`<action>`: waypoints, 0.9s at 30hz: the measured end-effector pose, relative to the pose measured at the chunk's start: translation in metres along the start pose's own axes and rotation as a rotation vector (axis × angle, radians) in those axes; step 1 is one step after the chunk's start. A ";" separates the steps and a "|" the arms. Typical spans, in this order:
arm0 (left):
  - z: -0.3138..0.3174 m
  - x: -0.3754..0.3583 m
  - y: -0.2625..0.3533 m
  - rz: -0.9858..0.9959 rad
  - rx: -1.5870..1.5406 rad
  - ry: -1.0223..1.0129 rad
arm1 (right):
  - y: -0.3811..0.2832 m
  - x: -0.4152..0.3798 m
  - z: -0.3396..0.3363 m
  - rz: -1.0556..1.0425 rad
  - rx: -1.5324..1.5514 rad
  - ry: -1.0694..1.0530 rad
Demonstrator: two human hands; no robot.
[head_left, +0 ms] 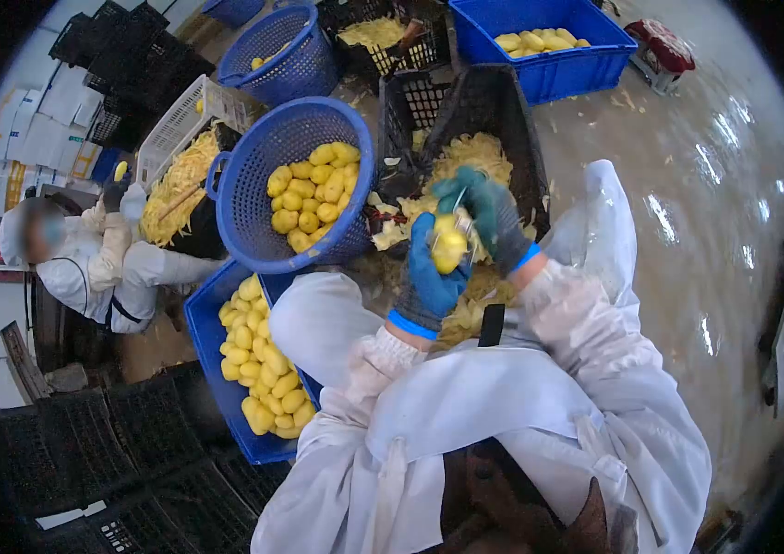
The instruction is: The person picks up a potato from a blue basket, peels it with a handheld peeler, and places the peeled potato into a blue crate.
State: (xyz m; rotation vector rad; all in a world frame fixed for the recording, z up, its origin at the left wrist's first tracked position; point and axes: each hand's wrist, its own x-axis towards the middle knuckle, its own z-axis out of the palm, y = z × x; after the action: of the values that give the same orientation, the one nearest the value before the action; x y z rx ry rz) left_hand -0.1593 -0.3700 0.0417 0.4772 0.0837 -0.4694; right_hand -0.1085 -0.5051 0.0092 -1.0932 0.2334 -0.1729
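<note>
My left hand point(427, 275), in a blue and grey glove, is closed around a yellow potato point(448, 247). Against the potato's upper right side is a peeler point(464, 222), gripped in my gloved right hand point(495, 217); fingers and motion blur partly hide it. Beneath both hands lie pale peelings point(477, 157), heaped in and around a black crate point(517, 129). To the left, a round blue basket point(361, 138) holds several potatoes. Close by my left knee, a blue tub point(212, 369) is filled with smooth yellow potatoes.
Another person point(87, 258) in white sits at the left, beside a heap of peelings point(175, 189). At the top stand a second blue basket point(304, 69) and a blue bin point(558, 69) of potatoes. Black crates point(124, 443) line the lower left; wet floor point(687, 185) stretches right.
</note>
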 end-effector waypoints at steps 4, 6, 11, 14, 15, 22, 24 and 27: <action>0.000 -0.002 0.002 0.059 0.383 0.042 | -0.026 0.020 -0.036 -0.054 0.088 0.146; -0.004 -0.003 -0.007 0.215 0.748 0.036 | -0.029 -0.016 0.002 -0.065 -0.006 0.000; 0.000 0.000 0.007 -0.131 0.239 0.038 | -0.007 0.029 -0.045 -0.074 0.138 0.163; 0.003 -0.005 0.001 -0.047 0.056 -0.103 | 0.000 0.003 -0.020 -0.553 -0.424 0.031; 0.004 -0.006 0.001 -0.039 0.078 -0.123 | -0.014 0.000 -0.010 -0.253 -0.162 -0.106; 0.012 -0.012 0.010 0.353 1.085 -0.253 | -0.041 0.001 -0.001 0.043 0.124 -0.107; 0.013 -0.015 0.007 0.387 1.206 -0.318 | -0.027 0.020 -0.017 -0.051 0.111 -0.068; 0.010 -0.013 0.017 0.198 1.007 -0.303 | -0.026 0.054 -0.061 -0.116 0.103 0.121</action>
State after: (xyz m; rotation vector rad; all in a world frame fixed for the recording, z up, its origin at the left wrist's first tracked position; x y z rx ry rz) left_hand -0.1637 -0.3553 0.0604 1.3771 -0.5142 -0.3582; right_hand -0.0740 -0.5824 0.0003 -0.9955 0.2664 -0.3517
